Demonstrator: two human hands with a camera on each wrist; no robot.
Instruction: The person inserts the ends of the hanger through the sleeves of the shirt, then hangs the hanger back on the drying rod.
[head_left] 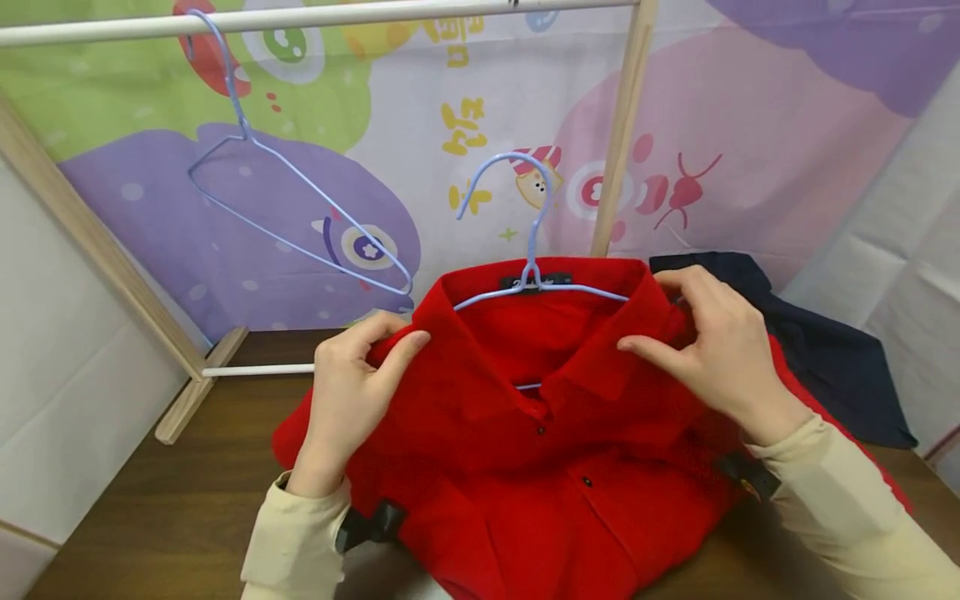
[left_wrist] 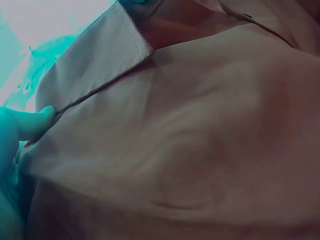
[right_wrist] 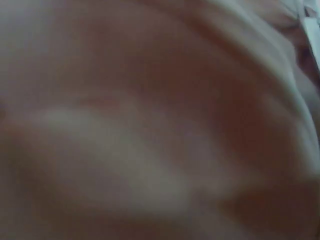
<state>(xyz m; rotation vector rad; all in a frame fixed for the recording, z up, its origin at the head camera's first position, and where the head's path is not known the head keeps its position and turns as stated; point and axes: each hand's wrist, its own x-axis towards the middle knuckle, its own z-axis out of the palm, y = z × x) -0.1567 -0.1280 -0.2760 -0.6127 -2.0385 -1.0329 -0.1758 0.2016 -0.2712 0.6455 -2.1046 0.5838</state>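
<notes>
A red button-up shirt (head_left: 487, 467) lies over the table front in the head view, its collar facing up. Inside the neck sits a light blue wire hanger (head_left: 532, 246); its hook sticks up above the collar, and most of its arms are hidden by cloth. My left hand (head_left: 352, 392) pinches the shirt's shoulder beside the collar, thumb in front. At the other shoulder, my right hand (head_left: 720, 350) grips the cloth, its fingertips partly hidden behind. The left wrist view shows the collar (left_wrist: 100, 65) near the thumb; blurred shirt cloth (right_wrist: 150, 125) fills the right wrist view.
A second blue hanger (head_left: 244, 133) hangs from the white bar (head_left: 337, 17) of a wooden rack at the back left. Dark folded fabric (head_left: 840, 367) lies on the right. The brown table (head_left: 172, 508) shows at the left, with a printed curtain (head_left: 420, 142) behind.
</notes>
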